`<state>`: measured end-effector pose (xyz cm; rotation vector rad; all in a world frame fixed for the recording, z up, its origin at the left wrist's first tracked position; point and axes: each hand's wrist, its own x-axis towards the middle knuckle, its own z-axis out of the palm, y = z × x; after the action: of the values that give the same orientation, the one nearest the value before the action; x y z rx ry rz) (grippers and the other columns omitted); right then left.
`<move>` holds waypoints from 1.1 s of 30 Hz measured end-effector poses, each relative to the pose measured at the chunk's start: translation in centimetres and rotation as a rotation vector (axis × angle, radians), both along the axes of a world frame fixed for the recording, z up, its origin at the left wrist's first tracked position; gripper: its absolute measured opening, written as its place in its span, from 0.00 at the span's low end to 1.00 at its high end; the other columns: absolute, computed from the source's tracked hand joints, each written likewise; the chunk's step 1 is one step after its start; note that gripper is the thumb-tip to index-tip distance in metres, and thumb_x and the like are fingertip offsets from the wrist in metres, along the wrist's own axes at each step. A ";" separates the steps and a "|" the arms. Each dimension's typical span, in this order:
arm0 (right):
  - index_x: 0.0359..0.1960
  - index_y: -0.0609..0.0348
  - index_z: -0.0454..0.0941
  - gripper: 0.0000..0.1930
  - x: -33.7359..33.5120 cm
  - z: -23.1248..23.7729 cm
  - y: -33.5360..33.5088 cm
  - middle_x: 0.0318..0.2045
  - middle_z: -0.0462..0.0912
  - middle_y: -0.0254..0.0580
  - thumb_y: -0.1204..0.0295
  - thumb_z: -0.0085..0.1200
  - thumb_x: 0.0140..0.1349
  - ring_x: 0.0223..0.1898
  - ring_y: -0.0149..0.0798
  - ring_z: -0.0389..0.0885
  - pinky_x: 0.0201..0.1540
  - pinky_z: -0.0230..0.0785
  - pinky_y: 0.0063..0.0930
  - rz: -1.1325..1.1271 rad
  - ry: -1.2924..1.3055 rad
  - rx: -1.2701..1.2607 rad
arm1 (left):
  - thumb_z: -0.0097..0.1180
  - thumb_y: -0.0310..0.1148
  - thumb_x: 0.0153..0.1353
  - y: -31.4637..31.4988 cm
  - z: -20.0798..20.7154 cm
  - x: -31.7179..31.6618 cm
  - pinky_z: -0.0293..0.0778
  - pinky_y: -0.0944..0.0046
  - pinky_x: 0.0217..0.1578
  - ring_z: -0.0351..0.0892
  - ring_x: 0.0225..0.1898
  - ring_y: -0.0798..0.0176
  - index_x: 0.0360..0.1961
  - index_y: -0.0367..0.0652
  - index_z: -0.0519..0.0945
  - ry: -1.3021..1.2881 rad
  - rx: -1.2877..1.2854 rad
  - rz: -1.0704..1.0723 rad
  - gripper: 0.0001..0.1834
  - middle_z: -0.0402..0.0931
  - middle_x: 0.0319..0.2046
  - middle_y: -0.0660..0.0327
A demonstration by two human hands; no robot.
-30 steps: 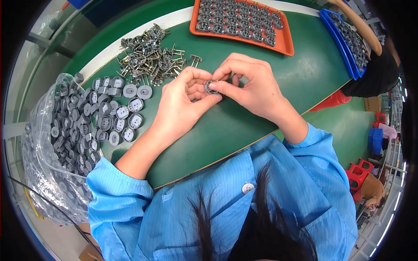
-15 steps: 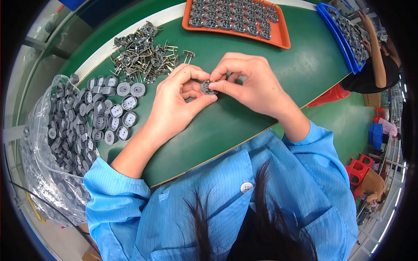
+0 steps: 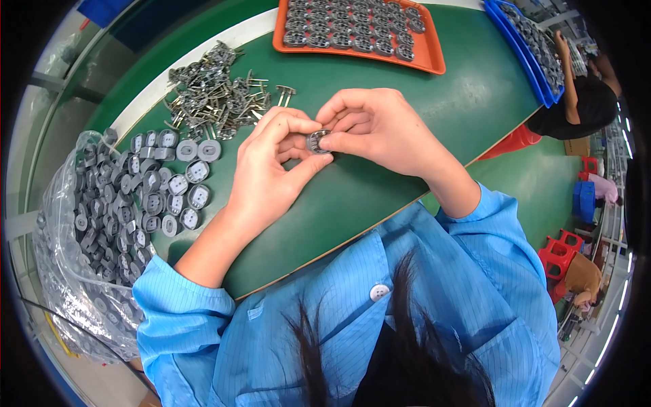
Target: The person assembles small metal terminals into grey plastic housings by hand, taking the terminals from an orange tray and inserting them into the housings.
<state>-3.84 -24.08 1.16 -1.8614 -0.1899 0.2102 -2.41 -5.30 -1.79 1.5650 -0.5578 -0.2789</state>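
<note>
Looking down from the head view, a green work table (image 3: 380, 183) with a curved front edge fills the middle, and a pale strip runs along its far left side. Around the table the room shows a green floor, red stools (image 3: 563, 254) at the right, and another person in dark clothing (image 3: 593, 108) who reaches toward a blue tray (image 3: 522, 47) at the far right corner. An orange tray (image 3: 427, 61) at the far edge carries rows of round grey parts. A heap of small metal clips (image 3: 210, 102) lies at the far left of the table, and nearer the left edge flat grey discs (image 3: 169, 183) are spread out beside a clear plastic bag (image 3: 74, 244) full of the same discs. Both arms come from blue striped sleeves (image 3: 203, 319). The left hand (image 3: 271, 176) and the right hand (image 3: 380, 132) meet above the middle of the table, and together they pinch one small round grey part (image 3: 317, 141) between thumbs and forefingers. This part is held just above the table surface, between the two hands. It is round, so it has no clear long axis; its flat face seems to be turned up toward the camera, slightly tilted. Finer details are too small to tell.
</note>
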 end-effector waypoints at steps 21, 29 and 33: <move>0.37 0.61 0.83 0.14 9.3 -0.2 -18.5 0.36 0.83 0.39 0.68 0.66 0.50 0.38 0.30 0.79 0.47 0.68 0.27 -0.387 -0.179 -0.369 | 0.63 0.20 0.44 8.1 5.1 0.4 0.68 0.57 0.48 0.72 0.46 0.49 0.36 0.35 0.73 -0.613 0.931 0.205 0.16 0.73 0.41 0.54; 0.37 0.60 0.83 0.15 8.5 -1.2 -16.9 0.40 0.82 0.41 0.65 0.66 0.50 0.42 0.36 0.79 0.51 0.68 0.30 -0.434 -0.185 -0.412 | 0.63 0.21 0.47 7.2 4.1 0.5 0.68 0.58 0.46 0.73 0.44 0.52 0.36 0.38 0.75 -0.731 0.829 0.280 0.14 0.74 0.40 0.56; 0.35 0.54 0.84 0.12 8.6 -2.2 -17.1 0.40 0.78 0.38 0.66 0.66 0.49 0.41 0.39 0.78 0.47 0.70 0.31 -0.511 -0.321 -0.532 | 0.63 0.24 0.48 2.0 6.4 1.8 0.67 0.58 0.44 0.74 0.41 0.54 0.33 0.42 0.78 -0.982 0.592 0.153 0.10 0.76 0.36 0.59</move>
<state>4.80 -41.15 -1.01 -2.3953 0.1431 -0.4335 -0.59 -3.35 4.62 2.2828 -1.1694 0.5348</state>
